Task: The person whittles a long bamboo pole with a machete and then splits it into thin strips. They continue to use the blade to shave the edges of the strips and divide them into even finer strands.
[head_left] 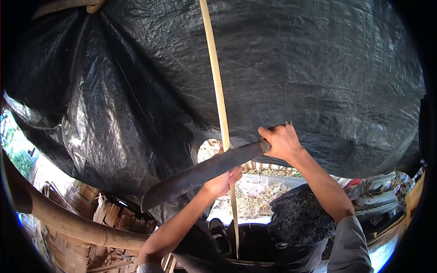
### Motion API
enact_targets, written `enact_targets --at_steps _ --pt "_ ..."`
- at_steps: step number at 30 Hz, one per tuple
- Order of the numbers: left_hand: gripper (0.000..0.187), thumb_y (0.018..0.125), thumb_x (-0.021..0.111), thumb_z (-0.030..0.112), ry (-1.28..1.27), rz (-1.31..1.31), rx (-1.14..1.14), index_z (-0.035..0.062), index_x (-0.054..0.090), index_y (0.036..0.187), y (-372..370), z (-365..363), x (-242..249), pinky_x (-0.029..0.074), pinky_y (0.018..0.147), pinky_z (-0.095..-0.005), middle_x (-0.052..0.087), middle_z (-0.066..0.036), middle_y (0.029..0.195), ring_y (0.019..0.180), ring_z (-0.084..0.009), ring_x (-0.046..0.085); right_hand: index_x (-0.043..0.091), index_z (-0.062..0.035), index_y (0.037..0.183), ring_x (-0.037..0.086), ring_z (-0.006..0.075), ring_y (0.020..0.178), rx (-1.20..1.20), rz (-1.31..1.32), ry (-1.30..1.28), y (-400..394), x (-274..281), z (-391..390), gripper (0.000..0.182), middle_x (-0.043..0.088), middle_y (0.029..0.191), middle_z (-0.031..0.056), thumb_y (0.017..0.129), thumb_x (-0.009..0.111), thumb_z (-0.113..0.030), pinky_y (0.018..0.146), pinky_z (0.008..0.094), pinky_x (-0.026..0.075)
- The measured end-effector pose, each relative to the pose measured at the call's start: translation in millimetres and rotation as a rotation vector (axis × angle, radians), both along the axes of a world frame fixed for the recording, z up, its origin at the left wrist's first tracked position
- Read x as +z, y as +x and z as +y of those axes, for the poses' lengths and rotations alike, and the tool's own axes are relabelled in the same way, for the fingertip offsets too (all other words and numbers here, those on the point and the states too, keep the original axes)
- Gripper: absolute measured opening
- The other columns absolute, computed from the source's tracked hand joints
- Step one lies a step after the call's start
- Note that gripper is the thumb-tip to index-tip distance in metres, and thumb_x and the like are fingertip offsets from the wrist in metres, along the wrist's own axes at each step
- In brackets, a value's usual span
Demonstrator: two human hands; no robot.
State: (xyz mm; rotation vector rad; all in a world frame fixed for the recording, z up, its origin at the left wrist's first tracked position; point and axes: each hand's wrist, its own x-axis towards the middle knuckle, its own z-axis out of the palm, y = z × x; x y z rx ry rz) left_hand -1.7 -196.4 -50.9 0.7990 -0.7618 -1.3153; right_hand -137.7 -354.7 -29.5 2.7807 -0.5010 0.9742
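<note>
- I see the right grip (282, 141) closed tight around the handle of a machete (200, 170); only a bit of the dark handle end shows past the fingers.
- The left grip (221, 183) is narrow, fingers wrapped around 1 long pale strip (216, 68) below the blade.
- That strip stands nearly upright before the person, running from overhead down between the legs, its lower end darker in the shade.
- The machete slants across it, blade tip low toward the left forearm's side; from here I can't tell whether blade and strip touch.
- Behind hangs a black tarp (318, 91), bunched into folds on the left.
- A thick bamboo pole (82, 229) runs beside the left arm, with woven panels (68, 252) under it.
- Near the strip's lower part I spot 1 dark shoe (220, 234).
</note>
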Motion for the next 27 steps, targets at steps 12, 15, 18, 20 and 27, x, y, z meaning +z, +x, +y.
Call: enact_targets --at_steps 12,15,18,20,27 --pt "0.044 0.093 0.030 0.038 0.084 -0.017 0.202 0.0118 0.032 0.058 -9.6 -2.4 29.8 0.020 0.034 -0.0215 0.024 0.003 0.043 0.035 -0.0067 0.020 0.054 -0.0025 0.072 0.057 0.0353 0.060 -0.209 -0.316 0.438 -5.4 16.8 -22.3 0.015 0.056 0.059 0.0167 0.059 0.061 -0.006 0.055 0.0362 0.046" --pt "0.044 0.093 0.030 0.037 0.090 -0.020 0.163 0.0114 0.032 0.058 -14.5 2.3 32.4 0.020 0.034 -0.0213 0.024 0.002 0.043 0.035 -0.0065 0.020 0.054 -0.0006 0.070 0.056 0.0365 0.062 -0.147 -0.328 0.501 -11.9 15.5 -19.9 0.010 0.055 0.060 0.0184 0.062 0.059 -0.006 0.054 0.0347 0.044" --pt "0.044 0.094 0.029 0.037 0.092 -0.010 0.143 0.0107 0.033 0.059 -16.8 1.6 34.4 0.020 0.034 -0.0215 0.024 0.002 0.043 0.035 -0.0066 0.020 0.053 -0.0015 0.069 0.056 0.0351 0.060 -0.084 -0.350 0.449 -14.9 7.3 -15.4 0.012 0.054 0.057 0.0171 0.060 0.060 -0.006 0.053 0.0349 0.045" --pt "0.047 0.095 0.023 0.038 0.101 -0.003 0.183 0.0097 0.033 0.058 -12.7 -4.9 29.7 0.019 0.033 -0.0240 0.025 0.001 0.043 0.034 -0.0081 0.020 0.058 -0.0091 0.077 0.059 0.0318 0.056 -0.122 -0.138 0.269 -17.8 10.7 -12.8 0.020 0.057 0.057 0.0136 0.058 0.061 -0.012 0.052 0.0372 0.048" --pt "0.027 0.093 0.036 0.028 0.051 -0.043 0.072 0.0114 0.041 0.072 -5.3 -10.0 1.6 0.023 0.039 -0.0194 0.027 0.005 0.047 0.039 -0.0059 0.023 0.056 -0.0129 0.075 0.059 0.0245 0.049 -0.034 0.023 -0.023 -8.8 6.5 8.8 0.019 0.058 0.053 0.0076 0.061 0.063 -0.024 0.044 0.0355 0.046"
